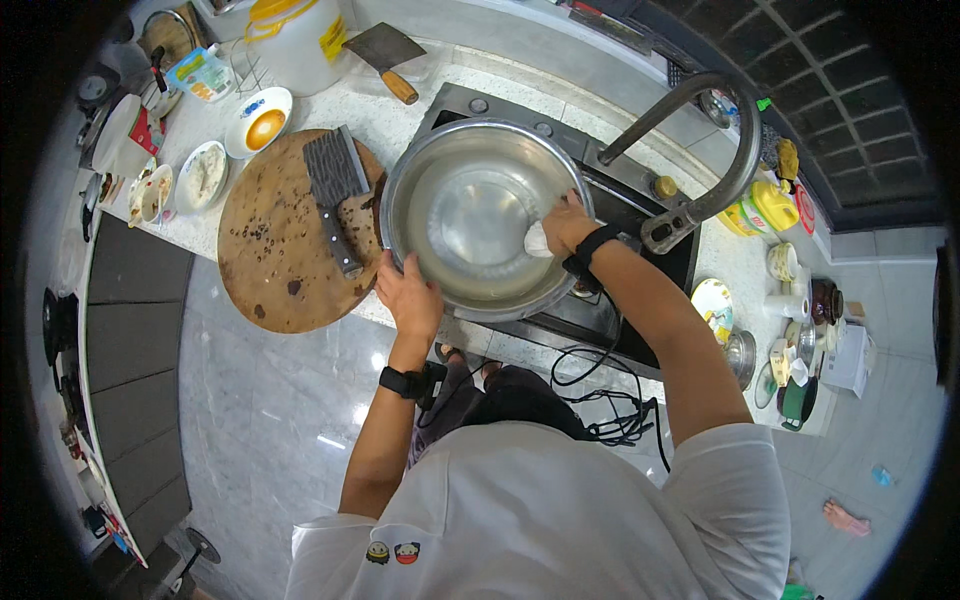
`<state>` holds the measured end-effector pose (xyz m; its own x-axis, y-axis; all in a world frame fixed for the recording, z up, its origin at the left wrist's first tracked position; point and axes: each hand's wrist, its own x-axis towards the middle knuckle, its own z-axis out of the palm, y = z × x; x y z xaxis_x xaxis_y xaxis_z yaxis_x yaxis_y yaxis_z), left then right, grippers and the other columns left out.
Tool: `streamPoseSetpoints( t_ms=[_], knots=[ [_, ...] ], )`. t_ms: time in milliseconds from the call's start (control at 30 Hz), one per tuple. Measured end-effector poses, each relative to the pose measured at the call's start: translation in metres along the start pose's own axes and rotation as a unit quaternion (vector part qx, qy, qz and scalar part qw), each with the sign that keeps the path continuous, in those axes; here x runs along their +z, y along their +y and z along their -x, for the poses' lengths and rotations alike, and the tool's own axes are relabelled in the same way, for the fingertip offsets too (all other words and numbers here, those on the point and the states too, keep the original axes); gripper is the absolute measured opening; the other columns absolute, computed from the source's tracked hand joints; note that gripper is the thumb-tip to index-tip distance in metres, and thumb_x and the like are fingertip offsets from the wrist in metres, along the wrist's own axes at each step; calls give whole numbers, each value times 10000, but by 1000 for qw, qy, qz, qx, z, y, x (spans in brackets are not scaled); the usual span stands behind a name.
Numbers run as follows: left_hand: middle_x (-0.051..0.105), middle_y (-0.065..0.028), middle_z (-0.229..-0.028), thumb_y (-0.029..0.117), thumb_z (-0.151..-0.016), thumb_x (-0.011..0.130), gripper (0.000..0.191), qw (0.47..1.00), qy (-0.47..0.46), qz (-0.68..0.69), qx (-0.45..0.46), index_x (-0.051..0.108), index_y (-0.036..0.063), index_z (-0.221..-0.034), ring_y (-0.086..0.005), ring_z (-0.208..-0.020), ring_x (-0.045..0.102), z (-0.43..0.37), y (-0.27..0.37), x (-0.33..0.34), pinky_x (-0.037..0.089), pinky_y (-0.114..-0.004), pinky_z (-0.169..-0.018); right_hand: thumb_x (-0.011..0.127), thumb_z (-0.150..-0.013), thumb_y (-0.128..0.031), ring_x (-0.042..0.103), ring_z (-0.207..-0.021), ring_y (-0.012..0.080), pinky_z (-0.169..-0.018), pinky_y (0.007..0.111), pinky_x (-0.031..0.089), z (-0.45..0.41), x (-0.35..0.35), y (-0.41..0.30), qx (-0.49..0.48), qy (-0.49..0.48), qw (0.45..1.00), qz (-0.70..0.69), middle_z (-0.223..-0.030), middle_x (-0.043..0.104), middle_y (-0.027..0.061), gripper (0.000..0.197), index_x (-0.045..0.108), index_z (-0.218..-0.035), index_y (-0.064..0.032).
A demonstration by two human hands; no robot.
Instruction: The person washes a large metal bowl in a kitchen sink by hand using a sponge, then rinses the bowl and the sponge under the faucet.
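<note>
A large stainless steel basin [409, 289] rests over the sink and appliance edge before me, with what looks like clear liquid in it. My right hand [566, 225] is inside its right wall, closed on a white cloth or tissue [537, 240]. At the basin's lower left rim is my left hand [409, 294], its fingers against the outer edge. Left of the basin a cleaver [335, 172] with a dark handle lies on a round wooden chopping board [262, 247], close to my left hand. Both wrists wear black straps.
A curved metal faucet [739, 142] arches at the right. Bowls with a yellow-orange content [265, 129] and a white content [202, 174] stand left, near a second cleaver [386, 51] and a lidded plastic bucket [300, 56]. Black cables [622, 420] hang at the counter's front.
</note>
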<state>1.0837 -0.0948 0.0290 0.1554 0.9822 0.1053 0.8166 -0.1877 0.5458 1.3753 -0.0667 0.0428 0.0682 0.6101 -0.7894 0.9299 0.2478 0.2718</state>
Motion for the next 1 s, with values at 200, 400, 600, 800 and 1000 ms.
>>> streamPoseSetpoints(
  t_ms=[200, 400, 600, 800, 1000],
  knots=[
    [325, -265, -1291, 53, -660, 644, 518, 1000, 5, 7, 8, 478, 24, -1149, -414, -1177, 338, -2, 1, -4, 264, -476, -983, 570, -700, -194, 385, -1210, 351, -1060, 532, 72, 1, 3, 3, 22, 115, 992, 36, -1236, 520, 171, 332, 676, -967, -27],
    [414, -240, -1168, 97, -707, 661, 539, 974, 1, 189, -124, 405, -29, -1164, -365, -1055, 454, 11, -10, -3, 393, -396, -883, 651, -629, -195, 465, -1085, 340, -984, 492, 277, 40, 24, -1, 45, 344, 912, -218, -1055, 559, 191, 373, 627, -928, 27],
    [522, -51, -777, 155, -769, 668, 366, 811, -118, 471, -326, 463, 24, -1042, -148, -601, 508, 11, -24, 15, 450, -282, -511, 673, -609, -127, 567, -858, 348, -784, 379, 458, 58, 78, -29, 280, 476, 648, -524, -960, 570, 232, 351, 591, -897, 57],
    [513, 3, -702, 94, -722, 645, 308, 785, -144, 505, -327, 488, 83, -988, -87, -515, 472, -1, -19, 19, 395, -223, -394, 660, -645, -63, 582, -592, 177, -479, 307, 447, 60, 92, -20, 141, 253, 356, -888, -731, 611, 72, 263, 612, -892, 13],
    [561, -46, -907, 5, -716, 550, 401, 754, -133, 577, -285, 438, 87, -1093, -153, -678, 586, -2, -16, 11, 493, -268, -452, 643, -649, 5, 559, -577, 160, -474, 285, 421, 73, 95, -29, 86, 221, 332, -913, -727, 596, 47, 230, 613, -876, -16]
  ],
)
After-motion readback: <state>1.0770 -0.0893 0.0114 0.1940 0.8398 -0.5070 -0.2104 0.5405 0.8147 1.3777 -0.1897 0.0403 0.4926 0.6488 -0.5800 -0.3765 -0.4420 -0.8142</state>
